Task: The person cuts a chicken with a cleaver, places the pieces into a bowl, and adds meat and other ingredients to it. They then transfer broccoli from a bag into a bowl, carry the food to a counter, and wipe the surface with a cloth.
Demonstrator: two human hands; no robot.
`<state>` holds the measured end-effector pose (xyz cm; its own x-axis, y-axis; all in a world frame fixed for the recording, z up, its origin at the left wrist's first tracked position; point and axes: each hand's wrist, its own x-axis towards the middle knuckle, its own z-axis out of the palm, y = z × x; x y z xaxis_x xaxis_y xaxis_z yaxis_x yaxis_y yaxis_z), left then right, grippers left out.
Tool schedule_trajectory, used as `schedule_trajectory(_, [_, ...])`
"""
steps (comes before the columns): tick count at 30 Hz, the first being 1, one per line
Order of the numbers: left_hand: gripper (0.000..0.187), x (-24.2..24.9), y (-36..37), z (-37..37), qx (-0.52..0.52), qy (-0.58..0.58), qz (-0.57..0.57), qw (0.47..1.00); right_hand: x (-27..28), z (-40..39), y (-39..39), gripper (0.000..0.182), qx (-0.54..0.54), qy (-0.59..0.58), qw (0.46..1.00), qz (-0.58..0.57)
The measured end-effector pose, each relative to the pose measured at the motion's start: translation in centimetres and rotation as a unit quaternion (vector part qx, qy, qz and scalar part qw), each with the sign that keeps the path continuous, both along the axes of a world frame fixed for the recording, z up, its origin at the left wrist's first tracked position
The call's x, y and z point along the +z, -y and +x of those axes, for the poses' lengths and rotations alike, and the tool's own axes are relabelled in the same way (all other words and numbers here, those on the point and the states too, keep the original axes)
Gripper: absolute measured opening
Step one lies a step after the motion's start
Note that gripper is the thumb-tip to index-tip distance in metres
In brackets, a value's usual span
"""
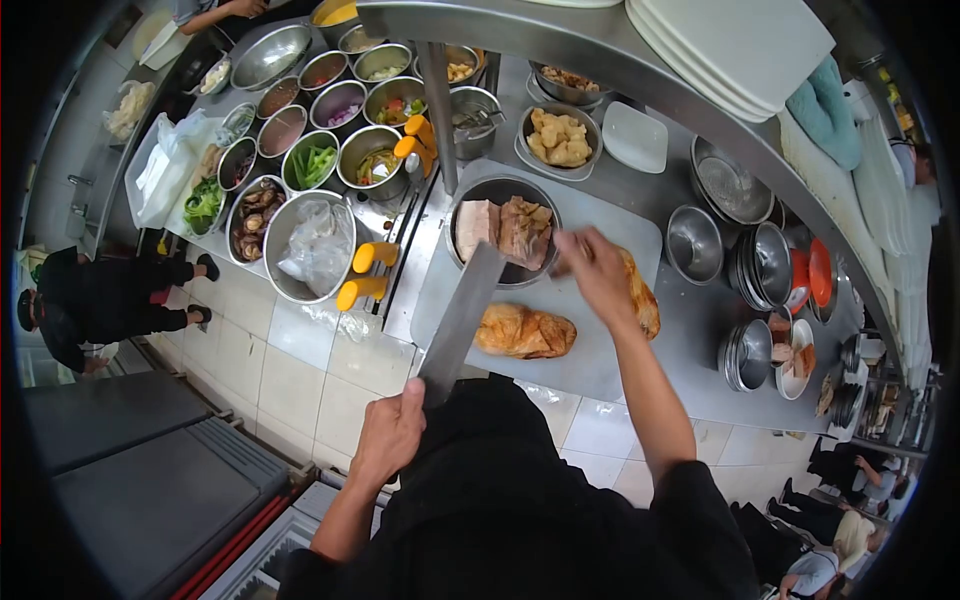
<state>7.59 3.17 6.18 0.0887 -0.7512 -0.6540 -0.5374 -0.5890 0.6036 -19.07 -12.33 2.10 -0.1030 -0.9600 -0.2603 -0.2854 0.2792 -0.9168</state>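
My left hand [388,436] is wrapped round the handle of a large cleaver [462,325], whose broad blade points up and forward, its far end over the near rim of a metal bowl. That bowl [557,205] stands on a pale cutting board [600,372] and holds pieces of meat [524,230]. My right hand [597,272] is just right of the bowl, its fingers bent and blurred by motion; whether anything is between them cannot be made out. One browned piece of meat [526,331] lies on the board in front of the bowl, and another [640,294] lies partly behind my right hand.
Metal bowls of chopped ingredients [310,160] fill the left side, beside orange-capped bottles [362,290]. A metal shelf [640,75] with stacked white trays [730,50] crosses above the board. Stacked metal bowls [760,262] stand right. Other people [110,295] are at far left and lower right.
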Motion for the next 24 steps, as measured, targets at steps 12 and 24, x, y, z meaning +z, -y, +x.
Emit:
schedule_trajectory(12, [0.072, -1.5, -4.0, 3.4, 0.090, 0.028, 0.019, 0.995, -3.2, 4.8, 10.6, 0.034, 0.218, -0.276, 0.867, -0.352])
schedule_trajectory(24, [0.055, 6.7, 3.8, 8.6, -0.052, 0.117, 0.021, 0.992, -4.6, 4.5, -6.2, 0.067, 0.387, -0.359, 0.836, -0.151])
